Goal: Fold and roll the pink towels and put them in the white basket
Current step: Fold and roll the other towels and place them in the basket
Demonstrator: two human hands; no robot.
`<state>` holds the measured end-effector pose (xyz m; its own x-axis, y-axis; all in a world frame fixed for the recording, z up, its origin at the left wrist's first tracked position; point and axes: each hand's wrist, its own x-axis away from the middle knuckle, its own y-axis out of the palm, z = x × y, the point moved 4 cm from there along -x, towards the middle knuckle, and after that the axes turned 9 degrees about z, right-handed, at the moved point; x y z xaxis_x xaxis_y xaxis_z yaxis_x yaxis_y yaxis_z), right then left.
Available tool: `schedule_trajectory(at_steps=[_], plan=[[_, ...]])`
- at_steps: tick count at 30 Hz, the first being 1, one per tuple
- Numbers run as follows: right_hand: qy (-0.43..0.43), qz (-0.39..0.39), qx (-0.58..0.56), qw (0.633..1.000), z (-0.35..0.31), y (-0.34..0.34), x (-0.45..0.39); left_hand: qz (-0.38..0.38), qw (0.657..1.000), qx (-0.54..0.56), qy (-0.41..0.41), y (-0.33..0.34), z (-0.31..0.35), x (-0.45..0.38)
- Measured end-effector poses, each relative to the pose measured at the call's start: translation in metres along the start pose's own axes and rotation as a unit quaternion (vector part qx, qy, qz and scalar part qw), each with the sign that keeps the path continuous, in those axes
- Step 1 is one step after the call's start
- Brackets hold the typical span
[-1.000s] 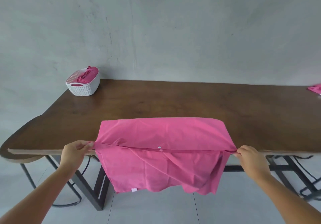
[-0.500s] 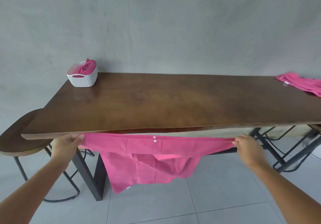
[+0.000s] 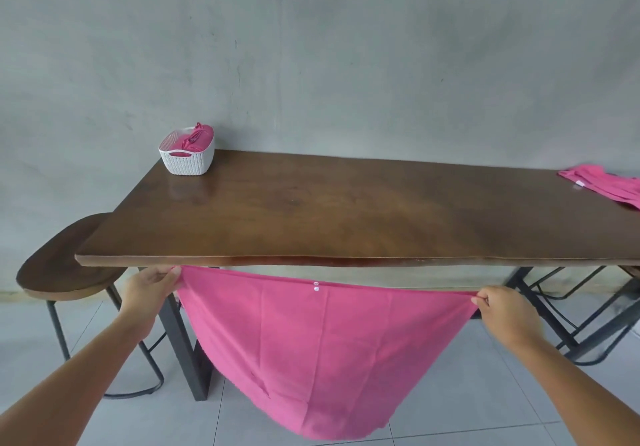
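Note:
A pink towel hangs spread out in front of the table's near edge, below the tabletop, with two white snaps on its top hem. My left hand pinches its top left corner and my right hand pinches its top right corner. The cloth sags to a point near the floor. A white basket stands at the table's far left corner with a rolled pink towel inside. More pink towels lie flat at the far right of the table.
The long dark wooden table stands against a grey wall. A round wooden stool sits at its left end. Black metal stool legs stand under the right side. The floor is grey tile.
The towel has come off the tabletop and dropped below the near edge, opening out from a folded band into one hanging sheet. Both hands moved down and apart, and the view pulled back.

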<state>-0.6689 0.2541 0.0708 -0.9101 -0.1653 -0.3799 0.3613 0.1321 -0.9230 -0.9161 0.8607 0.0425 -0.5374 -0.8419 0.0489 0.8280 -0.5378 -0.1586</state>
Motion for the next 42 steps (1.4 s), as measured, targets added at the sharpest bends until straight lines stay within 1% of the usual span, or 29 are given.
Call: schedule_trajectory(at_steps=[4,7,11,17,25,30,34,36,39,42], plan=[[0.014,-0.006,-0.062,0.998,0.002,0.002,0.001,-0.008,0.997,0.068,-0.020,0.004,0.000,-0.001],[0.015,-0.009,-0.086,0.996,0.005,0.004,0.001,0.002,0.996,0.088,-0.029,0.006,0.000,-0.001],[0.008,-0.016,-0.099,0.995,0.007,0.010,0.000,0.008,0.997,0.078,-0.027,0.007,-0.005,-0.009],[0.010,0.000,-0.124,0.992,0.008,0.005,-0.002,0.005,0.998,0.061,-0.016,0.011,-0.006,-0.016],[0.075,0.011,-0.203,0.976,0.014,0.013,-0.015,0.009,0.999,0.049,-0.016,0.025,-0.007,-0.025],[0.138,-0.003,-0.269,0.953,0.015,0.038,-0.035,0.033,0.999,0.032,-0.007,0.039,-0.015,-0.040],[0.221,-0.025,-0.372,0.901,0.018,0.062,-0.061,0.023,1.000,-0.009,-0.015,0.057,-0.018,-0.053],[0.243,-0.018,-0.392,0.887,0.022,0.074,-0.074,0.023,0.999,-0.001,-0.033,0.072,-0.018,-0.059],[0.259,-0.009,-0.405,0.877,0.024,0.087,-0.094,0.035,0.999,-0.009,-0.030,0.095,-0.015,-0.063],[0.279,0.006,-0.409,0.869,0.023,0.098,-0.115,0.082,0.994,0.024,-0.065,0.120,-0.020,-0.072]])
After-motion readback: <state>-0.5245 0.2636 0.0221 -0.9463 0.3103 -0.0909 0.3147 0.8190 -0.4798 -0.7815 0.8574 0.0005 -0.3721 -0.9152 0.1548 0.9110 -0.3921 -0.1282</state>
